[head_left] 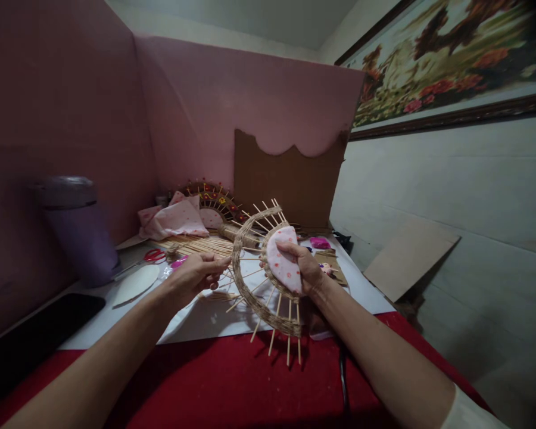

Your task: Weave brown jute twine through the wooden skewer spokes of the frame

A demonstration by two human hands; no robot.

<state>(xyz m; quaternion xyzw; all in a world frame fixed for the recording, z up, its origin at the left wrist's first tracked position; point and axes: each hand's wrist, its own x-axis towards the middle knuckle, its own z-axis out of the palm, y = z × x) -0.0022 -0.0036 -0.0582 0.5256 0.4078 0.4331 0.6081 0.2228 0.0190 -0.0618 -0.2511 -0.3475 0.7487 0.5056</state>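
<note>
A half-round stick fan [255, 307] is held up over the table. Thin wooden sticks radiate from its centre, and a band of woven twine runs across them. Its half-disc middle is covered in pink cloth [286, 271] with small red prints. My right hand [306, 268] grips this middle from the straight side, thumb on the cloth and fingers behind, out of sight. At the left rim, my left hand [201, 274] is closed in a pinch, fingertips at the end of one stick beside the twine band.
Behind lie a bundle of sticks [196, 245], a twine roll [239, 235], pink cloth [178, 217] and a decorated half-round piece [214, 196]. To the left are red scissors [155, 256], a white cut-out [137, 284], a purple bottle [80, 232] and a black phone-like slab [44, 336]. Cardboard [290, 185] stands behind.
</note>
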